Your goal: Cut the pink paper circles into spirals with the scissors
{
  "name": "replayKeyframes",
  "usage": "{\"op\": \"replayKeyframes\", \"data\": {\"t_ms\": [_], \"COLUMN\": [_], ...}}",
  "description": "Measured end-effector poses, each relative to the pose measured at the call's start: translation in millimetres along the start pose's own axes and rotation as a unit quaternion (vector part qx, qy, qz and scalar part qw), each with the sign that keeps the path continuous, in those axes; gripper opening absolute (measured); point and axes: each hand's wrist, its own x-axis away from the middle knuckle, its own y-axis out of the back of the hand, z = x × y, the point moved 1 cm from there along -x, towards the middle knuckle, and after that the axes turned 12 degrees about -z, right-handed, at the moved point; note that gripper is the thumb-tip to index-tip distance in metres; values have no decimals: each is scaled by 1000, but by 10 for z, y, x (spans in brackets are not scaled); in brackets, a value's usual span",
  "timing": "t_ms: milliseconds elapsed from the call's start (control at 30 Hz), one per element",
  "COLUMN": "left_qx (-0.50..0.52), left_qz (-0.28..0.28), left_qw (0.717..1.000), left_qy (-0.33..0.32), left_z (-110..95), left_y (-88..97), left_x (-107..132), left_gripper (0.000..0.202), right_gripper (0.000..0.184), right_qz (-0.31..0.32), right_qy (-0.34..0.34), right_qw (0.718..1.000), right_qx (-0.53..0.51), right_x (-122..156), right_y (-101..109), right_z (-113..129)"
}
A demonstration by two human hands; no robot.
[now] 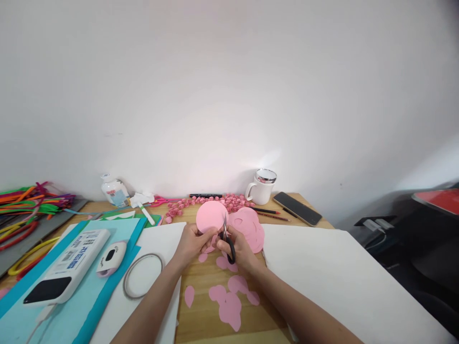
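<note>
My left hand [195, 244] pinches the lower edge of a round pink paper disc [211, 215], held up over the table. Black-handled scissors [230, 249] are in my right hand [239, 248], their blades pointing up against the disc's right edge. How far the blades are parted is hard to see. Just right of the hands lies a pile of pink paper circles [251, 231]. Below them, several pink petal-shaped pieces [229, 308] are scattered on the wooden table [201, 322]. Many small rolled pink paper roses [175, 209] sit behind the disc.
White sheets [344, 272] flank the work area. On the left are a tape roll [125, 282], a white power bank [68, 267], a small white-and-pink device [112, 258], a bottle [114, 191] and colourful pipe cleaners [32, 200]. A white mug [261, 188], pencils [274, 216] and a phone [297, 209] stand or lie behind.
</note>
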Motion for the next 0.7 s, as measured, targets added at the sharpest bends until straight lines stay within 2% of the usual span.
{"op": "replayKeyframes", "data": {"t_ms": [233,467,700], "left_qx": [10,31,98], "left_qz": [-8,-39,-16], "left_qw": [1000,999,995], "left_qy": [-11,-20,4], "left_z": [11,55,77], "left_y": [3,27,15], "left_x": [-11,-41,-39], "left_gripper": [44,42,39], "right_gripper": [25,18,22], "right_qz": [-4,9,6], "right_qy": [-11,-11,-7], "right_qw": [1000,999,999], "right_qx": [-15,-44,-33], "right_x": [9,10,35], "right_y": [-28,-27,-55], "right_z": [-10,-45,22]}}
